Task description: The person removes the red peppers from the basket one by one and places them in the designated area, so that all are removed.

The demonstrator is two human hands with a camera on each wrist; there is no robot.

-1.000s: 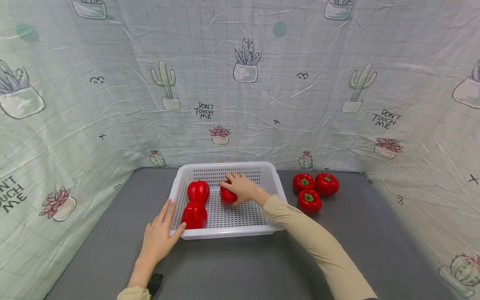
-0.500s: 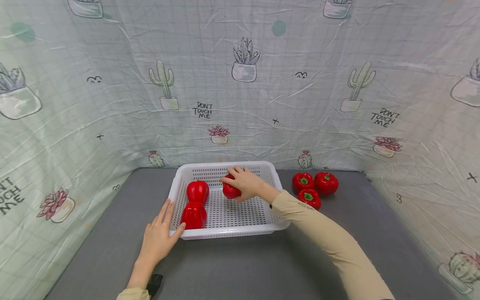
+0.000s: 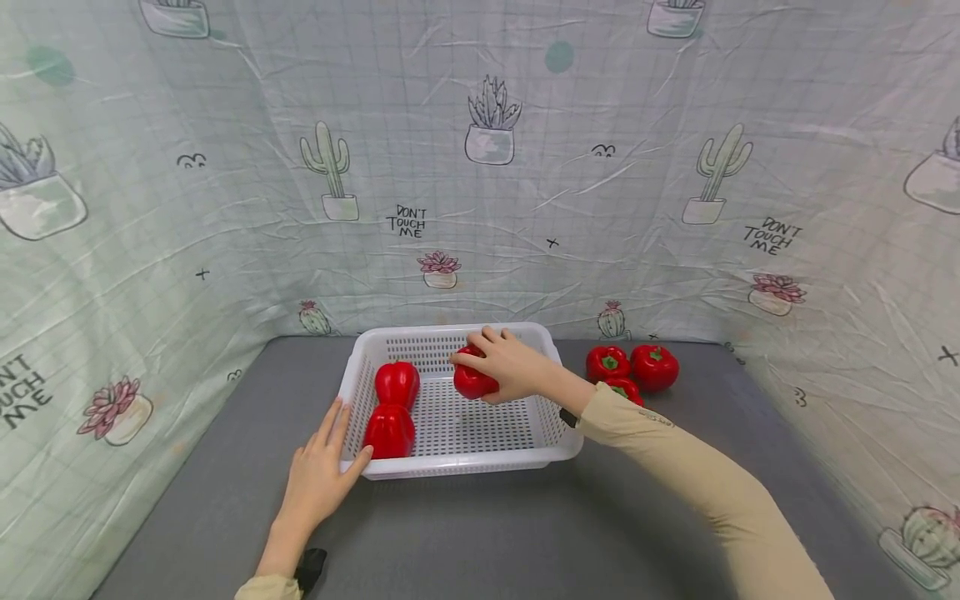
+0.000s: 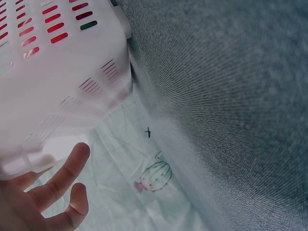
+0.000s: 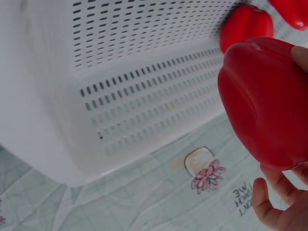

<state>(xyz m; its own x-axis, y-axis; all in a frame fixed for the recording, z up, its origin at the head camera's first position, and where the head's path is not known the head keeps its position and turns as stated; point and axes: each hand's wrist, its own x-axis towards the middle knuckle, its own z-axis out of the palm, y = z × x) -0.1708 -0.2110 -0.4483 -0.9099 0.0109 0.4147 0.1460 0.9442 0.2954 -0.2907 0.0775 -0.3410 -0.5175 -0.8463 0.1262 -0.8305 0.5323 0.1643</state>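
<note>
In the head view, the right hand [image 3: 513, 371] hides part of the held pepper [image 3: 472, 383], and the right sleeve [image 3: 690, 462] covers the lower part of the nearest pepper [image 3: 627, 389] of the 3 outside the basket [image 3: 450, 462]. That sleeve and the left sleeve [image 3: 267, 588] run off the bottom edge; the cuff lettering [image 3: 658, 420] is too small to read. The left wrist view crops the left hand [image 4: 48, 202] and basket. In the right wrist view, the right edge cuts the held pepper.
</note>
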